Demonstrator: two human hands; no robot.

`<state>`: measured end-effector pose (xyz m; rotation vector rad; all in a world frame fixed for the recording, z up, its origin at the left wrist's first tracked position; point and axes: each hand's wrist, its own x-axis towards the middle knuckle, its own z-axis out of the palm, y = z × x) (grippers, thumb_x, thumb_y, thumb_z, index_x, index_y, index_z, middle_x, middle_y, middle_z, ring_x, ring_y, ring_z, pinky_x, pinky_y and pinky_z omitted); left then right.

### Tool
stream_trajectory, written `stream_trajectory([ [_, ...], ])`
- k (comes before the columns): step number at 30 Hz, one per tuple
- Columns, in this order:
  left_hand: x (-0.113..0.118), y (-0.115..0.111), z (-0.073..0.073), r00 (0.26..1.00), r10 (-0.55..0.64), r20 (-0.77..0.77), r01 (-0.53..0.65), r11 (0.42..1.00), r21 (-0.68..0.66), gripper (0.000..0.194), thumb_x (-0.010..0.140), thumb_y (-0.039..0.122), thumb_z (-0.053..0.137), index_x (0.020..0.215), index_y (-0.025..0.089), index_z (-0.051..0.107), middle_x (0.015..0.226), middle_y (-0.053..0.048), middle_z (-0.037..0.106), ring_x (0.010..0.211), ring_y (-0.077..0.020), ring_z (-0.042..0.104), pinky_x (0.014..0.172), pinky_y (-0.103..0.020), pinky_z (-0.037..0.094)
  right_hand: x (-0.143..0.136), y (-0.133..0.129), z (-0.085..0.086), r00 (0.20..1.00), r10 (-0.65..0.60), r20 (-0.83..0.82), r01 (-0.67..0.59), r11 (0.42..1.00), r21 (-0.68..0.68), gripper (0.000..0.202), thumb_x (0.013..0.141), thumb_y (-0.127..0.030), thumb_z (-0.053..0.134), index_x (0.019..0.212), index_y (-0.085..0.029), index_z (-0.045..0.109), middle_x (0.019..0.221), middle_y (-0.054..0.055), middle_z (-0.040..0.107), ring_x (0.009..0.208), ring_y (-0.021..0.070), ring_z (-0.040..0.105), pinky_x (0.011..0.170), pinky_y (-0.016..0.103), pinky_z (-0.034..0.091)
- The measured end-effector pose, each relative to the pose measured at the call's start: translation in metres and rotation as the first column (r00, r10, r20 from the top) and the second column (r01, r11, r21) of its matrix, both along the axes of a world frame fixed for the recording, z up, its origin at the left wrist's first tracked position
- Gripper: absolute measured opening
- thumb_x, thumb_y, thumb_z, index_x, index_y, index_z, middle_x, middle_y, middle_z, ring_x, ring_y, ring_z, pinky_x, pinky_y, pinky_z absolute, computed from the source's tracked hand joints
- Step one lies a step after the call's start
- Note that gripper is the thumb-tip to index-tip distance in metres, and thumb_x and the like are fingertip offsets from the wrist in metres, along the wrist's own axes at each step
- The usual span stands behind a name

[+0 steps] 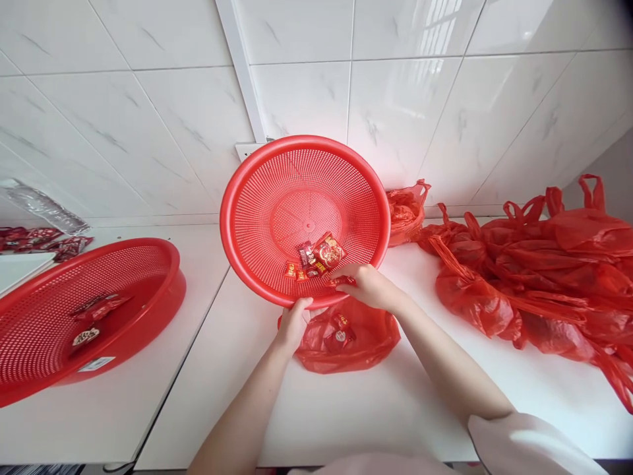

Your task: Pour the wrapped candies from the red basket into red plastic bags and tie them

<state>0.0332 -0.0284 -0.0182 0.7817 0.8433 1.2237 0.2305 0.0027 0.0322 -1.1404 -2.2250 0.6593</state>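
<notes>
A red perforated plastic basket [309, 155] is tilted toward me, with several small wrapped snack packets [329, 252] gathered on its lower side. My left hand [295, 324] is closed at the basket's front rim, thumb up against it and the fingers partly hidden beneath. Inside the rim, at the lower right, the fingers of my right hand [368, 285] pinch a small red packet [342, 282]. Just below the basket, an open red plastic bag [368, 346] lies on the white table. A few red packets [340, 333] show in it.
Another red basket [163, 290] with a few packets stands at the left. Several filled red bags [534, 277] are heaped at the right, and one bag [405, 211] sits behind the basket. A tiled wall [297, 99] bounds the table [420, 409]. Packets in clear wrap [44, 211] lie far left.
</notes>
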Motion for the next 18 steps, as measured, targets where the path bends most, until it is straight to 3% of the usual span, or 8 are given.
stream_trajectory([
  [7, -0.002, 0.004, -0.003, 0.997, 0.075, 0.009, -0.074, 0.996, -0.042, 0.032, 0.069, 0.022, 0.065, 0.101, 0.015, 0.064, 0.104, -0.008, 0.071, 0.106, -0.0286, 0.065, 0.094, -0.05, 0.051, 0.006, 0.0, 0.001, 0.993, -0.039, -0.115, 0.036, 0.999, -0.03, 0.026, 0.073, -0.006, 0.06, 0.095, -0.016, 0.068, 0.095, 0.004, 0.07, 0.082, 0.0148, 0.064, 0.075, 0.026, 0.05],
  [10, -0.002, 0.005, -0.005, 0.997, 0.071, 0.022, -0.07, 0.997, -0.026, 0.03, 0.07, 0.022, 0.066, 0.1, 0.014, 0.065, 0.102, -0.009, 0.072, 0.106, -0.0298, 0.065, 0.094, -0.051, 0.05, 0.008, -0.004, 0.008, 0.994, 0.104, -0.04, -0.108, 0.99, -0.095, 0.028, 0.072, -0.006, 0.061, 0.097, -0.017, 0.069, 0.093, 0.003, 0.071, 0.077, 0.0134, 0.063, 0.07, 0.024, 0.048],
  [13, -0.002, 0.004, -0.006, 0.997, 0.081, 0.008, -0.081, 0.997, -0.007, 0.026, 0.071, 0.021, 0.065, 0.096, 0.014, 0.065, 0.101, -0.009, 0.072, 0.105, -0.0302, 0.065, 0.094, -0.05, 0.051, 0.008, -0.008, 0.011, 0.949, 0.302, 0.089, -0.278, 0.936, -0.214, 0.03, 0.074, -0.009, 0.063, 0.1, -0.021, 0.071, 0.096, 0.002, 0.073, 0.078, 0.014, 0.064, 0.07, 0.024, 0.047],
  [18, -0.002, 0.002, -0.012, 0.997, 0.053, -0.057, -0.056, 0.998, -0.04, 0.026, 0.073, 0.026, 0.065, 0.097, 0.015, 0.067, 0.104, -0.01, 0.072, 0.105, -0.0308, 0.066, 0.092, -0.047, 0.052, 0.002, -0.013, 0.009, 0.943, 0.28, 0.181, -0.233, 0.942, -0.244, 0.016, 0.084, -0.027, 0.064, 0.096, -0.022, 0.071, 0.09, 0.003, 0.073, 0.081, 0.0175, 0.067, 0.07, 0.026, 0.048],
])
